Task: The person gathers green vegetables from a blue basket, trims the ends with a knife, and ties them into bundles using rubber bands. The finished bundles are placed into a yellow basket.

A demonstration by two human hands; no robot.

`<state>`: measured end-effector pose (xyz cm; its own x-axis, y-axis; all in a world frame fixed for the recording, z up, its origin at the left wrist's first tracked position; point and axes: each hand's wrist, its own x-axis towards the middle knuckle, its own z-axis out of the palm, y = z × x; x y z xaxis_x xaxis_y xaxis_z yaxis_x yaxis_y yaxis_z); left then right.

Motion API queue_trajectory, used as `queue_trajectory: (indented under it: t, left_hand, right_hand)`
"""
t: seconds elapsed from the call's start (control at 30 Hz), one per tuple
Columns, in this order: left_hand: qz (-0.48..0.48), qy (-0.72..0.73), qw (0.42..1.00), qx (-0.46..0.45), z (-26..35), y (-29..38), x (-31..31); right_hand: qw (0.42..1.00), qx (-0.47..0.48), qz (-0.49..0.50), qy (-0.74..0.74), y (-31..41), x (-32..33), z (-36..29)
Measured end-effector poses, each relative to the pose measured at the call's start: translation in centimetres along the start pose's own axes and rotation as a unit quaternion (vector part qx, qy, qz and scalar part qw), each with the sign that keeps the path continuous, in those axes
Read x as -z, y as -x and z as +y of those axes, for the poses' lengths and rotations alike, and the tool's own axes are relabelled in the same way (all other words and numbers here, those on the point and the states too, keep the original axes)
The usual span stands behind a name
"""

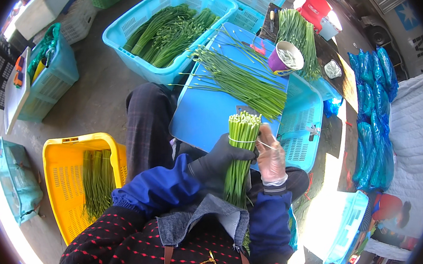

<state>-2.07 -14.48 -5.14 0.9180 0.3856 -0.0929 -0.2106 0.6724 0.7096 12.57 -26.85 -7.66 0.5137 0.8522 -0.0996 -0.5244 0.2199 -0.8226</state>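
Note:
My left hand (219,161), in a dark glove, is closed around an upright bundle of green flower-bud stalks (239,167), cut ends up. A pale rubber band (242,142) circles the bundle near its top. At its right side my right hand (271,155), in a thin clear glove, has a stretched loop of the band over its fingers. In front of me more loose stalks (237,79) lie across a blue board (199,114). A purple tub of rubber bands (280,59) stands at the board's right edge, and a pink-handled tool (257,49) lies near the far edge.
A light-blue basket (115,42) of stalks stands beyond the board; a yellow basket (81,139) with bundles is at the left. More bundles (296,32) lie on a dark surface at the right, near filled blue plastic bags (374,119). A person (385,207) is at the lower right.

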Motion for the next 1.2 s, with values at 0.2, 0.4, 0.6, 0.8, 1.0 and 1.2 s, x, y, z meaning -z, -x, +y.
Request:
queue_trajectory:
  t: [0.2,0.4,0.6,0.8,1.0,1.2]
  left_hand:
    - [-0.111,-0.001,0.992,0.063,-1.0,-0.5,2.4]
    - [-0.098,-0.183,0.978,0.008,-0.1,-0.9,1.0]
    - [-0.132,-0.150,0.980,-0.015,-0.9,-1.4,0.8]
    - [-0.085,-0.014,0.992,0.092,-1.0,-0.7,0.9]
    - [-0.059,0.269,0.957,0.091,-0.3,-1.0,3.2]
    - [-0.048,0.291,0.954,0.055,-1.5,-2.1,4.8]
  right_hand:
    - [0.957,-0.184,-0.144,0.173,-3.2,-0.9,-4.2]
    - [0.600,-0.120,-0.388,0.689,-8.6,-8.0,-14.5]
    - [0.343,0.025,-0.481,0.806,-9.3,-16.2,-12.9]
    - [0.362,0.080,-0.431,0.823,-9.2,-20.5,-8.3]
    - [0.893,-0.023,-0.113,0.435,-6.8,-10.2,-9.5]
    - [0.926,-0.264,-0.155,0.219,2.8,-4.1,-1.7]
